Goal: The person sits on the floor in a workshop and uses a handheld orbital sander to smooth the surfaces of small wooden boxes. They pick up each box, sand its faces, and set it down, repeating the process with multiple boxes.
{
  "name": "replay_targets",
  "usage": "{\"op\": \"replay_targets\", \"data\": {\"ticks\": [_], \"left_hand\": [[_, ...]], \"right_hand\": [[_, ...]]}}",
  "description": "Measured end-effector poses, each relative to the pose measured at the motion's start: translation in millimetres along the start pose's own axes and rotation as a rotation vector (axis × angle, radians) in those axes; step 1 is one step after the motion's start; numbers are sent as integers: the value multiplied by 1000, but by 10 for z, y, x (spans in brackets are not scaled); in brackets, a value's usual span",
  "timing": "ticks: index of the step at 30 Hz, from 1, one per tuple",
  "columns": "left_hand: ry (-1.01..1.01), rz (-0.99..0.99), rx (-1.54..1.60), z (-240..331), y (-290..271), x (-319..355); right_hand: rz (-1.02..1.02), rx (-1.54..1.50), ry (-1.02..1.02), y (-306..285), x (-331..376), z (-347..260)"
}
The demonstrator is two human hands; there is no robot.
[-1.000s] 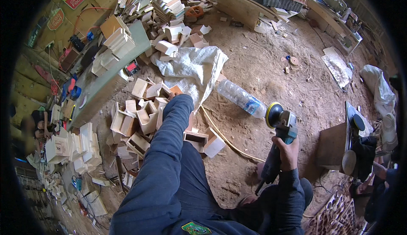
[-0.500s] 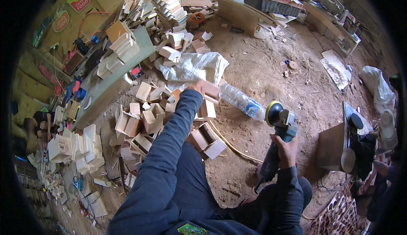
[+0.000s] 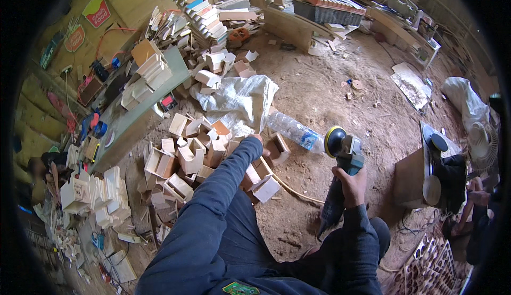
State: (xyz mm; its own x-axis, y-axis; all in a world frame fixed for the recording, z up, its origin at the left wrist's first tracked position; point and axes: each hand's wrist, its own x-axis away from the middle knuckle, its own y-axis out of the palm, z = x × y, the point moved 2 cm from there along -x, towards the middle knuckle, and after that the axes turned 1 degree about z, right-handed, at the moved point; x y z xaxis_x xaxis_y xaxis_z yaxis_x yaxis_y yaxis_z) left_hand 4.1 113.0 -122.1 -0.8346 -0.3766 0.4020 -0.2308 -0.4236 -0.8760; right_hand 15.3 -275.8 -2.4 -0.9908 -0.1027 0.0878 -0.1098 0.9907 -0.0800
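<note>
My right hand (image 3: 353, 184) is wrapped round the dark body of an angle sander (image 3: 349, 162). The tool's round yellow-rimmed pad (image 3: 334, 142) points up and to the left, off the ground. My left hand (image 3: 257, 139) is low over a heap of small wooden boxes (image 3: 192, 155); its fingers are mostly hidden, so their grip does not show. Just right of it, a small open wooden box (image 3: 278, 149) rests tilted on the ground. Another light box (image 3: 264, 183) lies below my left wrist. A clear plastic bottle (image 3: 295, 131) lies beyond, close to the pad.
A white woven sack (image 3: 234, 99) lies behind the heap. A yellowish hose (image 3: 298, 192) curves over the dirt floor. Stacked wood pieces (image 3: 101, 194) stand at left, beside a long green board (image 3: 139, 106). At right are a wooden crate (image 3: 412, 178), a fan (image 3: 481, 142) and another person's hands (image 3: 477, 193).
My left hand has come down and nearer from beside the bottle. The box it carried is now on the ground beside it. The sander has barely moved in my right hand.
</note>
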Motion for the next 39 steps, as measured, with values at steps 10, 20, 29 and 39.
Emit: {"op": "replay_targets", "data": {"ticks": [10, 20, 29, 39], "left_hand": [[321, 58, -201, 733, 621, -262], [405, -302, -174, 1374, 1008, -158], [-66, 86, 55, 882, 822, -526], [259, 364, 1644, 903, -351, 103]], "right_hand": [[-54, 56, -94, -97, -11, -53], [115, 32, 11, -323, 15, 71], [128, 12, 79, -437, -81, 64], [-8, 175, -132, -41, 11, -29]]}}
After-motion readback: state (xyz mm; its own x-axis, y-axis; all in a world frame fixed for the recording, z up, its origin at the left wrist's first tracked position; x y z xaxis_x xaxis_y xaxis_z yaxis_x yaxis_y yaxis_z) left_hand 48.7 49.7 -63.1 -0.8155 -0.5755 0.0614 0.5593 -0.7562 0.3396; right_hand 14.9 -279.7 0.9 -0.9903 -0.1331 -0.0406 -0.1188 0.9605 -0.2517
